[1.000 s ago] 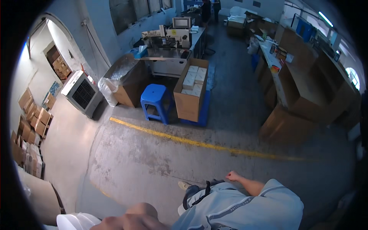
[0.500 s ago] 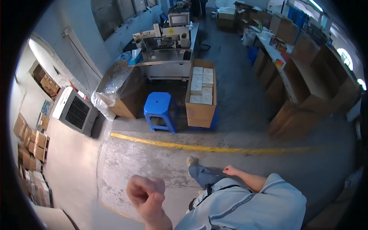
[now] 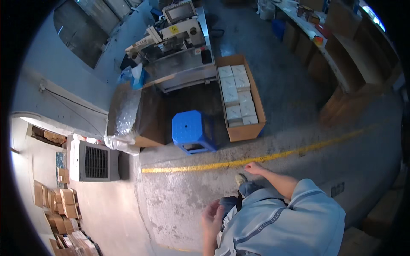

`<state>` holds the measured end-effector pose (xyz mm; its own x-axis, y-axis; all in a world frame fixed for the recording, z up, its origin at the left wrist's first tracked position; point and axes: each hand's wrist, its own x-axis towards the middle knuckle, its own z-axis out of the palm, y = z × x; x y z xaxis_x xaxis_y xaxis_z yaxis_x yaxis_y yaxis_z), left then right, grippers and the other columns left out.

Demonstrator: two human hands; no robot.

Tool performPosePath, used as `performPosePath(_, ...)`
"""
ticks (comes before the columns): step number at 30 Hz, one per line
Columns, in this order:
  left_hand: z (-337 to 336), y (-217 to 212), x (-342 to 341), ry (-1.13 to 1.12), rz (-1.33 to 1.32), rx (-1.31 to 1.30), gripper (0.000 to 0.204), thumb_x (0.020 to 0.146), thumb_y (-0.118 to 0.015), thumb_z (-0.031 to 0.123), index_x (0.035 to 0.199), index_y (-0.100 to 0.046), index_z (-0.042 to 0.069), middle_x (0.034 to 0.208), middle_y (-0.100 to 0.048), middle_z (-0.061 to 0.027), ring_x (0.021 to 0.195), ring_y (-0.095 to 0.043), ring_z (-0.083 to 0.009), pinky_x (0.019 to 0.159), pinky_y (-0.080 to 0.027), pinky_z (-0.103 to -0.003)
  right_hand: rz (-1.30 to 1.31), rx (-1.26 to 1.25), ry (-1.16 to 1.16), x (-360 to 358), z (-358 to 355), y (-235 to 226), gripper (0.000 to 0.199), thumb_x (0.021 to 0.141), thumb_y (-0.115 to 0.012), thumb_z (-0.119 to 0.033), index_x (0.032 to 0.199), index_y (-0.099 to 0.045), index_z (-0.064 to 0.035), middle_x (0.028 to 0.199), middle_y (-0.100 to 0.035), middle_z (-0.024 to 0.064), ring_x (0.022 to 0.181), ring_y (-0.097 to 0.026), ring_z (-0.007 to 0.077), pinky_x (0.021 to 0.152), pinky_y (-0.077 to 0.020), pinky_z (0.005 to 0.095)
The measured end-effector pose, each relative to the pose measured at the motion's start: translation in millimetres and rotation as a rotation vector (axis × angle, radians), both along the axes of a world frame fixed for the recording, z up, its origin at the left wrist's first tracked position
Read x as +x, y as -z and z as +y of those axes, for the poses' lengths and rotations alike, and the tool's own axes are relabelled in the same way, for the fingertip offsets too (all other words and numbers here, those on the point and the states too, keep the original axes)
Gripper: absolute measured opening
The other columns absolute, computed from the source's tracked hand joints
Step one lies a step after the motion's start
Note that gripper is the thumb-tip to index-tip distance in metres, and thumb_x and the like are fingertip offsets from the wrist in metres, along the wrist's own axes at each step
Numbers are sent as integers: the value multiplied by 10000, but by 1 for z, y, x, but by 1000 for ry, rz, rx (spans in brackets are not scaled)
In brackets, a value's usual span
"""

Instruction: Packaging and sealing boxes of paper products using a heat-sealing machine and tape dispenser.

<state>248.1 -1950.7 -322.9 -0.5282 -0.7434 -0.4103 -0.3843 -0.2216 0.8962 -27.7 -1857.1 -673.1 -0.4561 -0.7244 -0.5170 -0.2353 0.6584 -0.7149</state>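
Both hands empty, fingers loosely curled, gripping nothing.
Left hand (image 3: 212, 216) hangs beside the shirt; right hand (image 3: 253, 168) hangs over the yellow line (image 3: 265, 158), near the blue stool (image 3: 191, 129).

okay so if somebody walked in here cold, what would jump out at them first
Probably the bright blue plastic stool mid-floor, just beyond the yellow floor line. Right beside it stands a long cardboard box packed with white cartons, in front of a metal packing machine. Nearest the camera, the person's left hand and right hand hang empty, touching nothing.
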Motion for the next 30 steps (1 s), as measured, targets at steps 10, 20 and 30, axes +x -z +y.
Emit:
performPosePath(10,-152,6,-83,283,34,-167,289,904,-721,95,1150,-670,-48,939,-734,-126,815,-694,-139,765,-554,-288,85,261,26,-54,-54,24,262,874,-677,-336,894,-756,-87,736,-726,80,705,-709,196,705,-553,354)
performPosePath(20,-362,22,-109,325,21,-227,171,894,-724,154,1005,-736,24,622,-646,-95,540,-581,-120,517,-450,-306,-110,138,146,-79,-164,-24,339,908,-673,-357,977,-732,-30,819,-720,82,747,-674,130,676,-544,333)
performPosePath(30,-488,2,-186,364,64,-341,177,918,-713,162,943,-727,-12,537,-441,31,515,-351,-36,468,-264,-271,271,13,490,-161,-317,-99,368,872,-717,-314,1089,-709,-17,994,-732,162,925,-702,295,830,-550,389)
